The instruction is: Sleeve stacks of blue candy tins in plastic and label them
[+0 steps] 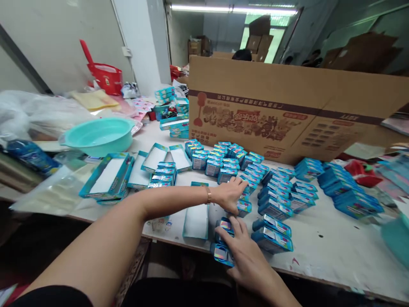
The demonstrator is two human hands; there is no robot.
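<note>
At the table edge, the right hand clasps shiny-topped blue boxes, the left hand spread over others.

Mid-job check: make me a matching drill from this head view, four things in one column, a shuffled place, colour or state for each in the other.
1. left hand
2. right hand
3. cardboard carton
4. round basin

A. turquoise, at the left of the view
B. bracelet at its wrist
C. brown, its printing upside down
D. holding small blue boxes at the table's front edge

Pairs: 1-B, 2-D, 3-C, 4-A
</note>
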